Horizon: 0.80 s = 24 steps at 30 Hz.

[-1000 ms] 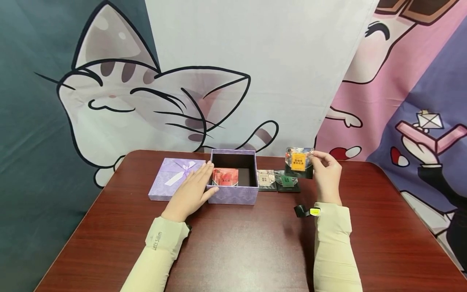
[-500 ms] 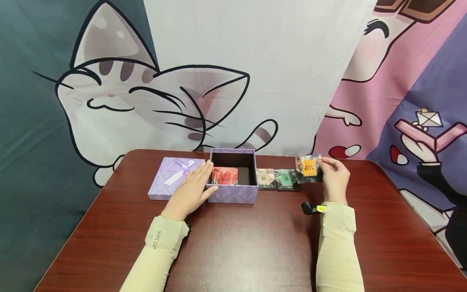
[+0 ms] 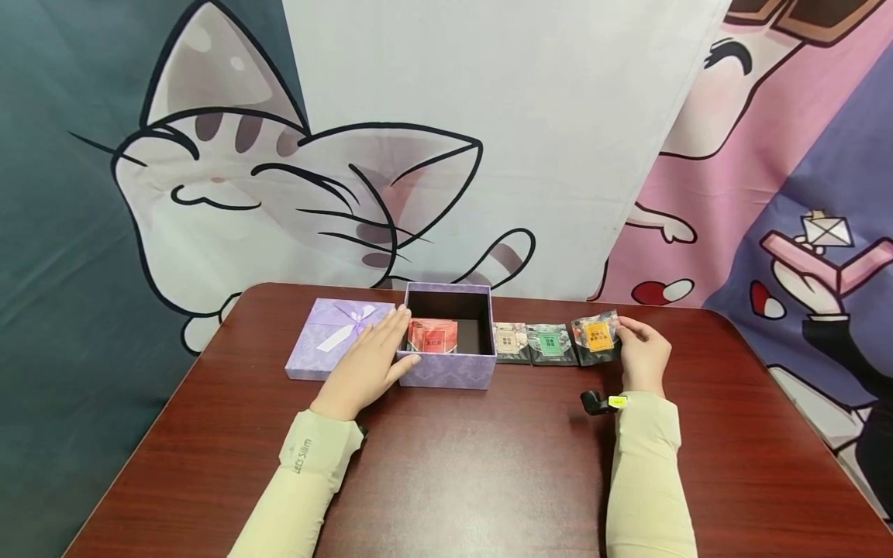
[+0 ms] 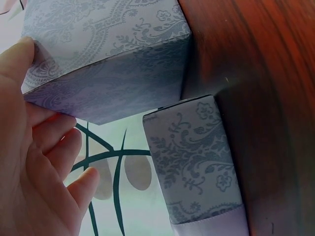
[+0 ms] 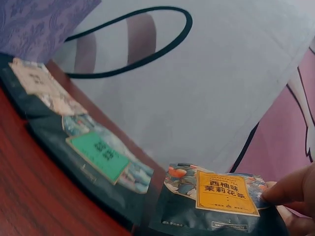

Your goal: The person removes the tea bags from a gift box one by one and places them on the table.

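Head view: right hand (image 3: 643,358) pinches yellow-labelled packet (image 3: 596,339); left hand (image 3: 368,363) rests on purple box (image 3: 446,373)

Right thumb and fingertips pinch the packet by its right edge. The packet is slightly askew at the right end of a row; whether its lower edge touches the table (image 3: 453,473) cannot be determined. Left fingers are straight and close together along the box's left side, thumb held apart and, per the left wrist view, against the box's surface.

Immediately left of the held packet, just beside it, lies a green-labelled packet (image 3: 553,346). Next comes a pale-labelled packet (image 3: 511,344), adjoining the green one and close against the box's right side.

Red packets (image 3: 432,336) sit inside the uncovered box, toward its left; the front wall cuts off their lower part from view. A lilac lid (image 3: 328,325) with a ribbon bow lies left of the box, its right part obscured by the left hand.

A small black device (image 3: 594,403) projects at the right cuff, in front of the row. Behind the table hangs a cartoon backdrop (image 3: 558,116).
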### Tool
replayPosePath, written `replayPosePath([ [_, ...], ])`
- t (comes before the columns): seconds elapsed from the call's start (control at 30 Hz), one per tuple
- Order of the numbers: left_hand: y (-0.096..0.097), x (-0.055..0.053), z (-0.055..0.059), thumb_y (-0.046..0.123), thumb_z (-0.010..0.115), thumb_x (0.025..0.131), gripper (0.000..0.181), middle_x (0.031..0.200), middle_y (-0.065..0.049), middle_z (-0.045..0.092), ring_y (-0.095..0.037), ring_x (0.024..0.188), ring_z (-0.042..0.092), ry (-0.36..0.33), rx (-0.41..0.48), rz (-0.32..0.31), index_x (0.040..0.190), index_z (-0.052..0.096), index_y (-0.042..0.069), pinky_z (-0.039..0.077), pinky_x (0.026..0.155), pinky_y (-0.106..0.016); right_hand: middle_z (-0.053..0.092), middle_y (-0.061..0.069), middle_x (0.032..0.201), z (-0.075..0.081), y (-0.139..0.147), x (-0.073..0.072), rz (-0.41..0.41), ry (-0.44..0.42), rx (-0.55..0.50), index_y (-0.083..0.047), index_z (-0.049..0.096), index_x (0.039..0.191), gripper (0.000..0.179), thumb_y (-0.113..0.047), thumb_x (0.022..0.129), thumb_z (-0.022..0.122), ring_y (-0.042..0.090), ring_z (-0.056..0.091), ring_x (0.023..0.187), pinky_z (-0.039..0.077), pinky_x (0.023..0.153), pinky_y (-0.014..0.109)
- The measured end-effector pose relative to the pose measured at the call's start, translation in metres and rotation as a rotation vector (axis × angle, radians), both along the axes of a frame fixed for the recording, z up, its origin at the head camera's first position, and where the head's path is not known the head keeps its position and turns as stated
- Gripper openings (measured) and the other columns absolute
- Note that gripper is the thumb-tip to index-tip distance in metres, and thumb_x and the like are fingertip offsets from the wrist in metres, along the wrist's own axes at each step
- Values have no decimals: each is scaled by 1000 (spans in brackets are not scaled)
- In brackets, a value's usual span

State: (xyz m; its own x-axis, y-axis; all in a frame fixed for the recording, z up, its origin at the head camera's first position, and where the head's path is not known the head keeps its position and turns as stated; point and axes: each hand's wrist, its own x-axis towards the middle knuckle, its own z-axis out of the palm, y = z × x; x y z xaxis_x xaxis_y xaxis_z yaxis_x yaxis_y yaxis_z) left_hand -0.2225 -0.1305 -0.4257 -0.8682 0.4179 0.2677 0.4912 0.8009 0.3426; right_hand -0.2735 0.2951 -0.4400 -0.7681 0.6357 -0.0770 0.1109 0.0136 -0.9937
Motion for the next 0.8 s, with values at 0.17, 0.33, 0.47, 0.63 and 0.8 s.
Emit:
replayPosePath([
  [0.17,0,1,1,46,54,104,75,165,-14,27,-28,153,24,-5,-3,2,159,29,1,23,121,-56,67,4,110,-9,4,-3,17,-69,43,0,69,129,33,-5,98,62,4,57,92,50,77,15],
  [0.33,-1,1,0,45,54,104,74,165,-14,27,-29,152,25,-3,-4,1,158,30,0,24,121,-56,60,15,133,-16,5,-4,40,-111,85,0,67,132,35,-4,98,58,7,55,103,48,82,16],
  [0.47,-1,0,-1,45,54,104,75,165,-14,27,-29,153,25,-6,-3,1,159,29,1,24,121,-56,58,17,139,-19,4,-4,71,-133,127,-1,66,134,36,-5,99,58,9,53,108,46,81,14],
  [0.63,-1,0,-1,45,54,104,75,165,-13,26,-28,153,24,-9,-1,1,159,29,1,24,121,-56,63,18,134,-23,5,-5,85,-149,209,-1,68,130,35,-3,97,58,10,56,101,44,75,13],
  [0.8,0,0,0,45,55,104,75,165,-14,27,-29,152,26,-2,4,-2,158,30,0,24,120,-56,64,19,133,-23,7,-4,100,-181,281,-3,69,131,37,-3,96,55,18,55,114,42,79,16],
])
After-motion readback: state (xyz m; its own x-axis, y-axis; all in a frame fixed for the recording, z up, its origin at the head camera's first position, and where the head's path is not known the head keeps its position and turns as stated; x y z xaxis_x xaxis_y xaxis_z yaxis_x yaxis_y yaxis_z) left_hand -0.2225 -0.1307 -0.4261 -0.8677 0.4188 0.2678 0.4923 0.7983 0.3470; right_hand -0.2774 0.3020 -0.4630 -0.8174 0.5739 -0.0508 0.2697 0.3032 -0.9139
